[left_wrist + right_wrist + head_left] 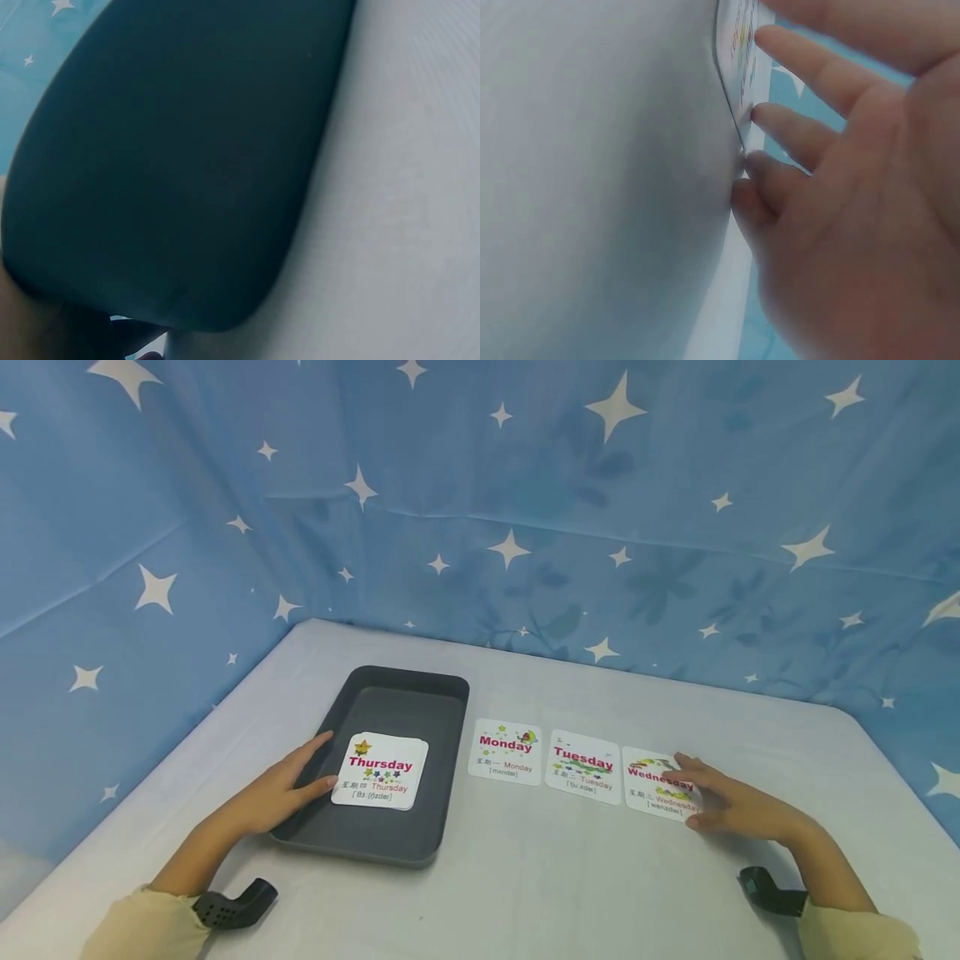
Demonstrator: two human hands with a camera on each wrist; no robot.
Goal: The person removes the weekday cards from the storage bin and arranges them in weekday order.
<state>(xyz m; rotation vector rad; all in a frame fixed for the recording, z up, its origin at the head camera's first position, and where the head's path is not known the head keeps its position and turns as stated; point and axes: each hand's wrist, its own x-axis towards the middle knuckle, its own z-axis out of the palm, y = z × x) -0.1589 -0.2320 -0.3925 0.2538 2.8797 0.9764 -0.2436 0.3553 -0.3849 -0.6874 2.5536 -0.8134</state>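
Observation:
A dark grey tray (442, 752) lies on the white table, left of centre. In it sits a small stack of cards with a "Thursday" card (381, 770) on top. My left hand (318, 764) reaches over the tray's left rim, fingers straight, one fingertip touching the Thursday card's left edge. To the tray's right, "Monday" (506, 752), "Tuesday" (583, 766) and "Wednesday" (647, 785) cards lie in a row. My right hand (686, 793) rests flat on the Wednesday card, its fingers (795, 135) spread over the card's edge (739, 60). The tray's outer wall (180, 165) fills the left wrist view.
A blue star-patterned cloth (525, 510) hangs close behind and on both sides of the table (525, 877). Black wrist-worn cameras sit at my left wrist (232, 906) and right wrist (772, 893). The table's rounded far corners lie near the cloth.

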